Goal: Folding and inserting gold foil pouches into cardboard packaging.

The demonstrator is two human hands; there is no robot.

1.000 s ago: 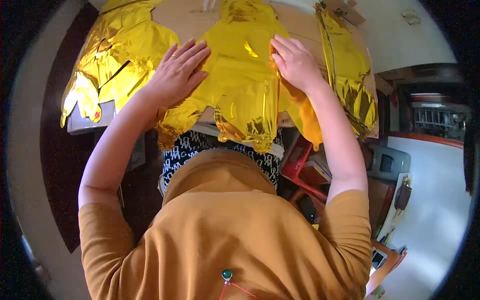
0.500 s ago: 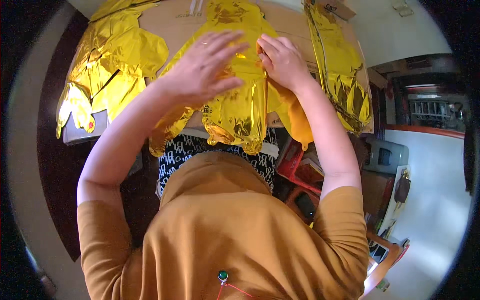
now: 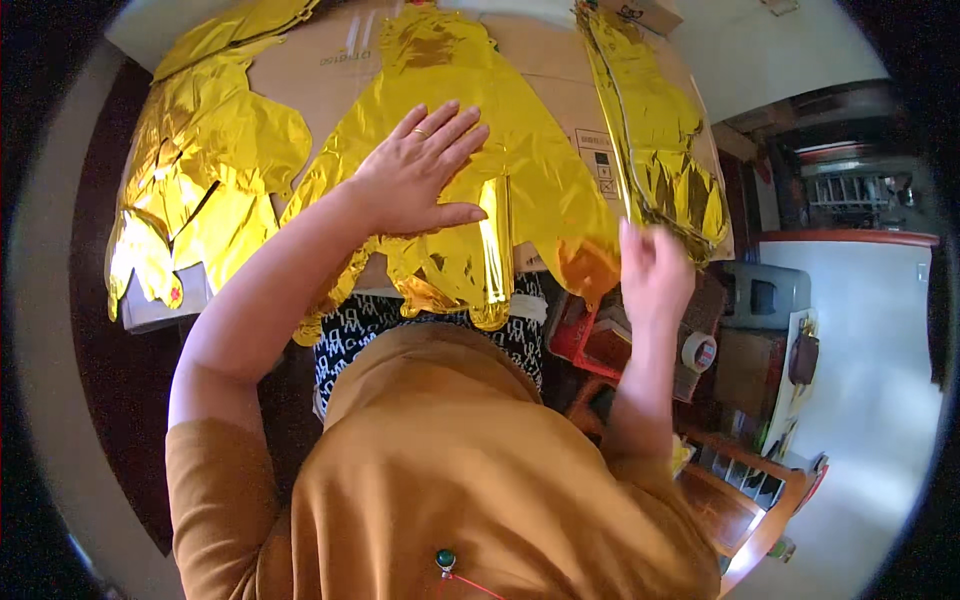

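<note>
A deflated gold foil balloon (image 3: pixel 545 165) lies spread over the middle of the cardboard, its lower lobes hanging past the near edge. My left hand (image 3: pixel 420 175) rests flat on it, fingers stretched and thumb apart, a ring on one finger. Beside the balloon's lower right lobe is my right hand (image 3: pixel 657 270), slightly blurred, with its fingers curled in and thumb side up. Whether anything is pinched in those fingers is hidden. A narrow folded strip of shiny foil (image 3: pixel 495 240) runs down just right of my left thumb.
More gold foil balloons lie on the cardboard (image 3: pixel 300 75), one crumpled piece (image 3: pixel 215 160) at left and one narrow piece (image 3: pixel 655 110) at right. Below the right edge are a red crate (image 3: pixel 575 335), a tape roll (image 3: pixel 699 352) and a grey plastic container (image 3: pixel 770 292).
My right hand has moved off the balloon's middle, down and to the right. My left hand has come down flat onto the foil. The balloon's right lobe now lies spread outward.
</note>
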